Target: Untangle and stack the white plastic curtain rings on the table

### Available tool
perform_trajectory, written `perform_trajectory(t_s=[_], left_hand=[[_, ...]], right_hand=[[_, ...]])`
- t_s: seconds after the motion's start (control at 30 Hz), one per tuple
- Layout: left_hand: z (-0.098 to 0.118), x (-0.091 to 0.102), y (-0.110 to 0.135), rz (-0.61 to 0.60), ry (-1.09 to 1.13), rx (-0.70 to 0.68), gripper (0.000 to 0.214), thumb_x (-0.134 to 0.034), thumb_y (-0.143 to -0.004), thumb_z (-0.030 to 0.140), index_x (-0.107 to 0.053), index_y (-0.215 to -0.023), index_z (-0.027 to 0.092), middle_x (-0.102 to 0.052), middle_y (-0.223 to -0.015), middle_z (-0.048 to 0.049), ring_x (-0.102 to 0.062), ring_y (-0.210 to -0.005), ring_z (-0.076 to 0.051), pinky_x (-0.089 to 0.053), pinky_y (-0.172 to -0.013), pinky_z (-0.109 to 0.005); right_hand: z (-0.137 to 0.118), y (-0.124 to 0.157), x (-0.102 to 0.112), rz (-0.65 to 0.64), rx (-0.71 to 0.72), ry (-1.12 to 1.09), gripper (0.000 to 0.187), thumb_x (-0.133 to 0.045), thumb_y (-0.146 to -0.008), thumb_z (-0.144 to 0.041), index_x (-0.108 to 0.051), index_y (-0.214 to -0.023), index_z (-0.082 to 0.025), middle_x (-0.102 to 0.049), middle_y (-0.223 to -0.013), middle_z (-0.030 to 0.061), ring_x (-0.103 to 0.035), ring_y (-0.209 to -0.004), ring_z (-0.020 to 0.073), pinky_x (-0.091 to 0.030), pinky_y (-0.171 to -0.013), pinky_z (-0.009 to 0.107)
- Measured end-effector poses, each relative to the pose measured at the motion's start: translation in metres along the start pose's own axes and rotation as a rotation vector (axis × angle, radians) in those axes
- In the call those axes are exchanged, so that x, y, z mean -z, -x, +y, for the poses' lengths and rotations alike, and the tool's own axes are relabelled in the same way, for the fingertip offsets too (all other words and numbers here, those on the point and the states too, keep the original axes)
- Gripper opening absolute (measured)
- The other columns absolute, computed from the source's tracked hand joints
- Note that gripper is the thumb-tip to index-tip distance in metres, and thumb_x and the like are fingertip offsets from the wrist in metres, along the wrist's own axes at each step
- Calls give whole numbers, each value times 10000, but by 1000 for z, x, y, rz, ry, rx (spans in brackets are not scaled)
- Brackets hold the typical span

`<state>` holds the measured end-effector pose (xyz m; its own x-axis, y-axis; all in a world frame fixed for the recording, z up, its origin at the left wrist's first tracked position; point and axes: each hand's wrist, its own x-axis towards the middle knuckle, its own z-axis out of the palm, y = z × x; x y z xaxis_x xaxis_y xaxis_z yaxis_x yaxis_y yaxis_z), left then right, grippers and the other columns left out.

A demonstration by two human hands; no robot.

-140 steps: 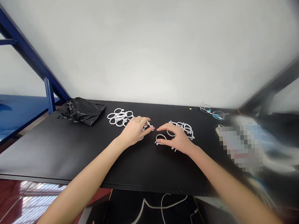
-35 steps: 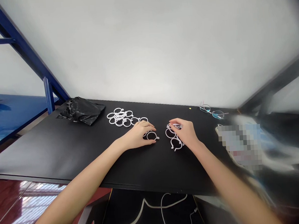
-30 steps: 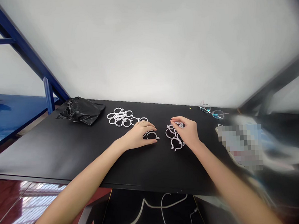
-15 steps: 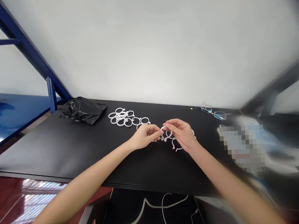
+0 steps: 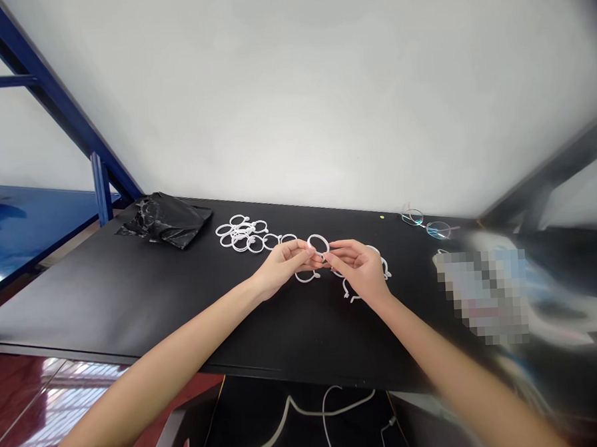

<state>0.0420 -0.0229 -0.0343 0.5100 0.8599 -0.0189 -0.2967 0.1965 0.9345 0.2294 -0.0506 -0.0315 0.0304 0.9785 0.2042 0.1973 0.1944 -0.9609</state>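
Both hands meet over the middle of the black table (image 5: 107,293). My left hand (image 5: 281,268) and my right hand (image 5: 358,267) each pinch one side of a white plastic ring (image 5: 318,244), lifted just above the surface. Another white ring (image 5: 306,276) lies on the table under the fingers. A row of several white rings (image 5: 243,233) spreads to the left. A smaller heap of white rings (image 5: 378,263) is partly hidden behind my right hand.
A crumpled black plastic bag (image 5: 165,219) lies at the table's back left. Eyeglasses (image 5: 426,225) rest at the back right near the white wall. A blurred patch sits on the right side. Blue metal framing (image 5: 97,194) stands at left. White cables (image 5: 308,416) hang below the front edge.
My right hand left the right heap with a ring and moved toward the left hand. Both hands now pinch that ring and have raised it off the table.
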Motion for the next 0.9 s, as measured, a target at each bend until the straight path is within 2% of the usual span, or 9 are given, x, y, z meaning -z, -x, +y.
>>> perform_trajectory(t_s=[0.1,0.23,0.3,0.43,0.5,0.57,0.73,0.9], left_hand=[[2,2,0,-2,-31,1,280,-717,-824,390,-620,-900,138,-732,-876,-57,-700,-847,-151,-515,-933,-368],[4,7,0,-60,-153,12,264,-705,-835,377,-618,-885,133,-724,-943,-87,-695,-945,-190,-508,-952,-393],[3,8,0,-62,-174,-35,252,-725,-820,341,-589,-902,145,-703,-964,-77,-682,-977,-198,-524,-922,-390],[7,8,2,-45,-289,-219,489,-795,-733,255,-506,-1126,219,-626,-1113,-59,-647,-970,-176,-564,-834,-367],[11,8,3,-68,-425,-237,526,-779,-747,280,-517,-1197,208,-623,-1122,-80,-637,-943,-177,-570,-809,-359],[15,9,4,-80,-521,-233,463,-746,-780,327,-566,-1174,163,-647,-1066,-97,-640,-920,-187,-567,-793,-351],[17,10,4,-69,-585,-257,418,-750,-778,348,-582,-1107,153,-658,-1042,-99,-642,-973,-212,-547,-855,-369],[18,10,5,-68,-609,-241,362,-745,-777,377,-586,-1021,161,-654,-995,-80,-638,-1001,-225,-519,-909,-387]], right_hand=[[1,2,-1,-24,55,15,280,-788,-726,-408,-699,-892,-201,-755,-822,62,-744,-775,237,-629,-687,344],[5,4,-3,-43,118,61,202,-724,-800,-389,-722,-887,-207,-754,-825,60,-742,-768,239,-632,-681,361],[7,3,-3,-50,171,88,180,-694,-830,-369,-731,-908,-211,-750,-841,57,-737,-759,229,-633,-689,368],[6,1,0,-75,373,190,120,-654,-866,-284,-747,-923,-233,-736,-861,43,-705,-741,193,-613,-673,344],[4,2,0,-91,438,225,123,-644,-873,-256,-750,-933,-243,-739,-870,42,-695,-745,191,-599,-649,337],[3,3,-1,-86,426,199,120,-656,-864,-257,-748,-940,-246,-744,-875,41,-702,-746,191,-603,-666,341],[5,5,-5,-22,195,5,126,-748,-782,-331,-738,-851,-226,-761,-817,38,-744,-752,226,-630,-751,380],[7,6,-7,-27,176,-60,101,-742,-789,-328,-728,-803,-229,-752,-795,35,-748,-767,241,-627,-755,390]])
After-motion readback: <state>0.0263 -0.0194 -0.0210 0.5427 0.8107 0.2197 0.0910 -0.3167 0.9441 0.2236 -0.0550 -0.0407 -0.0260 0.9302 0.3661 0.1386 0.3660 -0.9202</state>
